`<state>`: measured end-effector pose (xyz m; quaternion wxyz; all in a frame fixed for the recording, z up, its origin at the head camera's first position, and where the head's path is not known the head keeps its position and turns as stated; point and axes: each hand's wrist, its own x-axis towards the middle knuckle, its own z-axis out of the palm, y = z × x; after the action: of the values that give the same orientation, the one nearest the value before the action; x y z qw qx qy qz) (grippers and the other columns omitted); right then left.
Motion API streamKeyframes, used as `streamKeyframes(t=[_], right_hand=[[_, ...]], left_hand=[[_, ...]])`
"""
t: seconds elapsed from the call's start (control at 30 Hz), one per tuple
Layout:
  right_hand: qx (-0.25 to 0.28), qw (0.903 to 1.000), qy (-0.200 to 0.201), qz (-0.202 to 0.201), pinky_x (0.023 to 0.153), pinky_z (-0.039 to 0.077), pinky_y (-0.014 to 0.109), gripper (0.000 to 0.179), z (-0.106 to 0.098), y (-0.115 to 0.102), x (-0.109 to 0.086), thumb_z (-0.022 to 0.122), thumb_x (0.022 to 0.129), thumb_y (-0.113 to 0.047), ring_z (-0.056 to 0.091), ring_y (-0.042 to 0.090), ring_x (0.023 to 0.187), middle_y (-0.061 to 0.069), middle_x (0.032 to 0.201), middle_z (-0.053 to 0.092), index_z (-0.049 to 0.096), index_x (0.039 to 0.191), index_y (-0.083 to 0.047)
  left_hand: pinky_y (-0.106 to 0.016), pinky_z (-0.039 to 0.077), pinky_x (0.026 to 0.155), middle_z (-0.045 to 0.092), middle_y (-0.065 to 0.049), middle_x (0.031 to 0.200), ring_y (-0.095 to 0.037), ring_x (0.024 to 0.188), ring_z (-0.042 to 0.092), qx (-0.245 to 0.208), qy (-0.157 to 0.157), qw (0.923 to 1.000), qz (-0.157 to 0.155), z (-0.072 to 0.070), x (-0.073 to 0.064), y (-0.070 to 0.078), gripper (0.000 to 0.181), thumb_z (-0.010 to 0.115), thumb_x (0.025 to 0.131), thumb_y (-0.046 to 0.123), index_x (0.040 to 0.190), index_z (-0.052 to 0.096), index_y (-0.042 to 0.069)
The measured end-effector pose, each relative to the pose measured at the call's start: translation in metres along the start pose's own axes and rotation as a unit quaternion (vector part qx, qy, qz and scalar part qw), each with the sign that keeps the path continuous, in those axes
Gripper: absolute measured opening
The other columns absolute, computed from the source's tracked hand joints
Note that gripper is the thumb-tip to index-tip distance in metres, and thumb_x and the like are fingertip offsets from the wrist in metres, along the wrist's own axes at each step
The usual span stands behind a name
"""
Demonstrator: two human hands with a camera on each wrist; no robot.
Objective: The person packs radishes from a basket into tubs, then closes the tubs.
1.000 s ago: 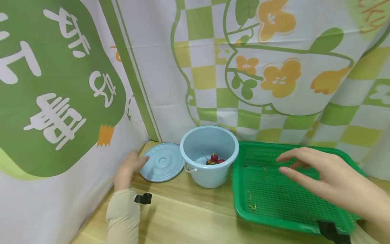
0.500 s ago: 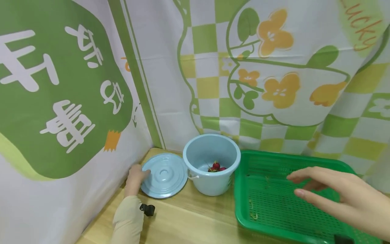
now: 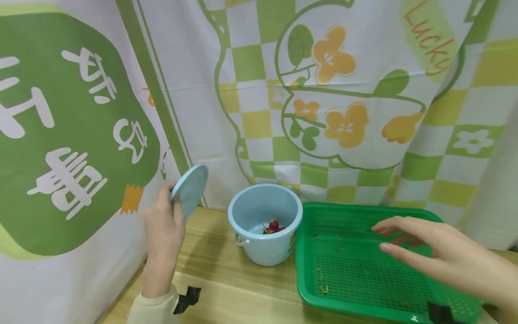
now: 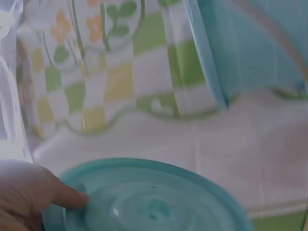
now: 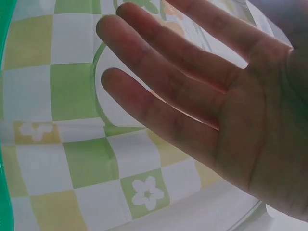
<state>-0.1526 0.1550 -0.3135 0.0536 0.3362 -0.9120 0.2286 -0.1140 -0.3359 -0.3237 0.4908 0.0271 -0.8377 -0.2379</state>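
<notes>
My left hand [image 3: 163,225] pinches a round light-blue lid [image 3: 192,191] by its edge, holding it tilted on its side above the table. In the left wrist view the thumb lies on the ringed face of the lid [image 4: 154,202]. Right of the lid stands a light-blue bucket [image 3: 267,247] with a white handle; a few red radishes [image 3: 274,226] lie at its bottom. Over the green basket [image 3: 305,288] hovers my right hand [image 3: 441,252], holding nothing. Its fingers [image 5: 168,86] are extended and spread in the right wrist view.
Thin yellowish stem bits [image 3: 323,288] lie in the green basket, which sits right beside the bucket. A printed cloth [image 3: 259,126] hangs behind the wooden table [image 3: 226,288]. Another green-and-white cloth [image 3: 81,180] closes off the left side.
The left hand has taken hold of the lid at its left edge, raised it off the table and tipped it up. The right hand stays over the basket. The head view has shifted slightly.
</notes>
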Motion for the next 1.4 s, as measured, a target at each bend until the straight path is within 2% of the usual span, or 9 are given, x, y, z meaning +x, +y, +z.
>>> streamKeyframes(t=[0.1,0.23,0.4,0.63,0.73,0.97,1.1,1.27,1.4], right_hand=[[0.005,1.0,0.0,-0.004,0.076,0.06,0.026,0.032,0.001,-0.001,0.0,0.07,0.104,-0.033,0.067,-0.005,0.1,-0.018,0.129,0.067,0.063,0.135,-0.036],[0.0,0.9999,0.011,-0.007,0.076,0.06,0.027,0.033,0.001,-0.002,0.0,0.07,0.104,-0.032,0.066,-0.005,0.101,-0.019,0.13,0.067,0.063,0.136,-0.037],[0.005,0.9999,0.001,0.015,0.07,0.058,0.026,0.032,0.0,-0.004,0.002,0.068,0.105,-0.035,0.066,-0.005,0.1,-0.017,0.129,0.067,0.063,0.136,-0.036],[0.028,0.9989,-0.032,0.02,0.067,0.057,0.026,0.036,0.0,-0.007,0.008,0.066,0.106,-0.034,0.069,0.0,0.099,-0.007,0.132,0.068,0.062,0.141,-0.028],[0.039,0.9981,-0.042,0.021,0.069,0.058,0.026,0.037,0.001,-0.007,0.008,0.065,0.107,-0.034,0.069,0.0,0.099,-0.005,0.134,0.067,0.061,0.142,-0.026],[0.041,0.9982,-0.043,0.011,0.07,0.058,0.026,0.036,0.003,-0.008,0.006,0.066,0.106,-0.034,0.068,0.001,0.1,-0.007,0.134,0.066,0.061,0.141,-0.027],[0.054,0.9972,-0.052,0.0,0.073,0.059,0.027,0.034,0.008,-0.009,0.008,0.065,0.107,-0.034,0.068,0.002,0.102,-0.006,0.136,0.065,0.061,0.14,-0.027],[0.057,0.9961,-0.063,-0.026,0.077,0.059,0.028,0.036,0.013,-0.016,0.011,0.066,0.106,-0.032,0.068,0.006,0.105,-0.006,0.137,0.065,0.06,0.142,-0.024],[0.008,0.9992,-0.038,-0.005,0.099,0.055,0.051,0.05,0.022,-0.026,0.017,0.065,0.105,-0.042,0.061,0.03,0.129,0.005,0.148,0.059,0.055,0.152,-0.025]], left_hand=[[-0.059,0.062,0.087,0.075,-0.021,0.12,-0.044,0.105,0.075,-0.028,0.012,0.9949,0.096,0.009,-0.005,0.021,0.038,0.067,0.095,-0.013,0.128,0.075,0.003],[-0.055,0.054,0.106,0.071,-0.008,0.135,-0.033,0.126,0.068,-0.026,-0.012,0.9844,0.174,0.018,-0.014,0.043,0.05,0.073,0.09,-0.014,0.131,0.077,0.014],[-0.052,0.049,0.113,0.068,-0.003,0.141,-0.027,0.133,0.063,-0.007,-0.069,0.9749,0.211,0.025,-0.028,0.06,0.06,0.075,0.086,-0.015,0.135,0.075,0.02],[-0.051,0.047,0.116,0.068,0.001,0.141,-0.023,0.136,0.061,-0.032,-0.121,0.963,0.239,0.047,-0.045,0.071,0.062,0.07,0.088,-0.019,0.135,0.075,0.022],[-0.054,0.047,0.115,0.069,0.002,0.139,-0.024,0.136,0.06,-0.035,-0.145,0.9583,0.244,0.06,-0.051,0.071,0.059,0.072,0.089,-0.016,0.132,0.077,0.024],[-0.062,0.042,0.116,0.065,0.001,0.145,-0.03,0.138,0.059,-0.033,-0.204,0.9547,0.214,0.081,-0.06,0.063,0.061,0.078,0.087,-0.012,0.135,0.075,0.025],[-0.07,0.034,0.118,0.06,-0.002,0.152,-0.036,0.142,0.054,-0.05,-0.271,0.9406,0.199,0.081,-0.06,0.053,0.063,0.086,0.085,0.001,0.141,0.071,0.026],[-0.077,0.021,0.12,0.054,-0.012,0.157,-0.045,0.149,0.042,-0.061,-0.342,0.9229,0.167,0.077,-0.059,0.045,0.056,0.084,0.091,0.025,0.145,0.068,0.025],[-0.077,0.017,0.121,0.051,-0.017,0.158,-0.048,0.151,0.037,-0.044,-0.353,0.9228,0.149,0.082,-0.06,0.042,0.056,0.079,0.094,0.044,0.145,0.067,0.024]])
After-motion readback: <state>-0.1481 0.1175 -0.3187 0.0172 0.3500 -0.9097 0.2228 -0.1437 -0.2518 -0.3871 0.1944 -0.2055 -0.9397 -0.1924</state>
